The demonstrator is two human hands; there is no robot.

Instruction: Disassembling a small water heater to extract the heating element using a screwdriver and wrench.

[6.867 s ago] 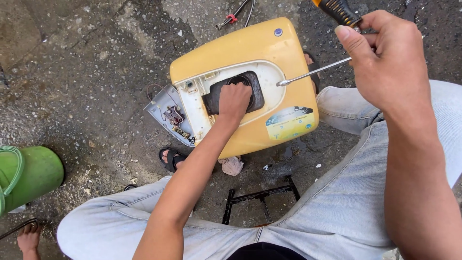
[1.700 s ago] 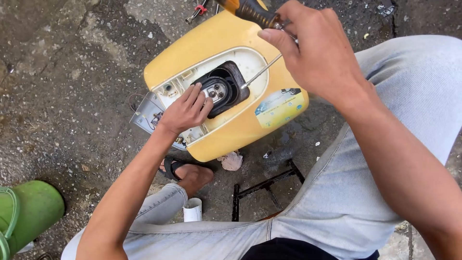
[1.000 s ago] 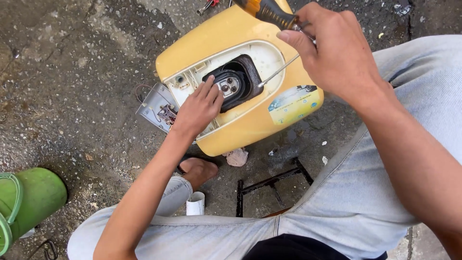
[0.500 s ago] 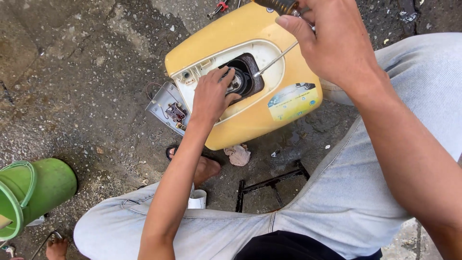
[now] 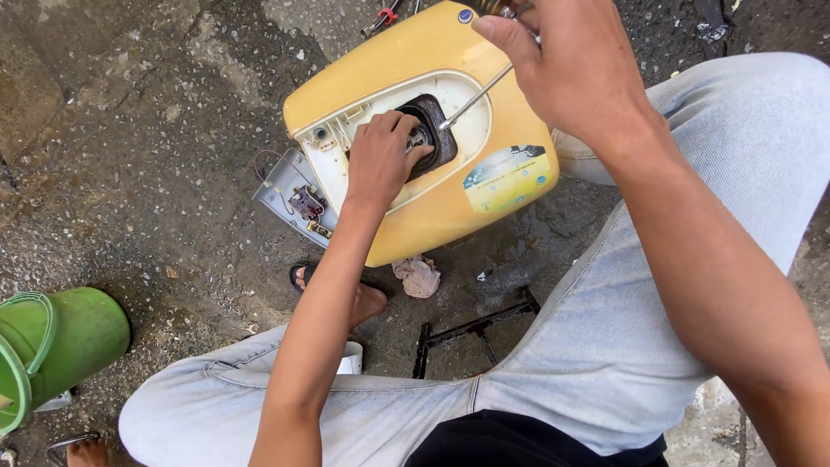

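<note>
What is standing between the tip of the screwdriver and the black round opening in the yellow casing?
Nothing visible. The screwdriver in the right hand already reaches the black opening of the yellow casing. The left hand rests at the opening's left edge, beside the tip.

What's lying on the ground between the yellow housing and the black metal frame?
In the head view, a crumpled pinkish rag lies on the wet concrete between the yellow housing and the black metal frame.

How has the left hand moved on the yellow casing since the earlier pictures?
Yes. The left hand shifted from the casing's lower-left white edge up to the dark round opening of the yellow casing.
</note>
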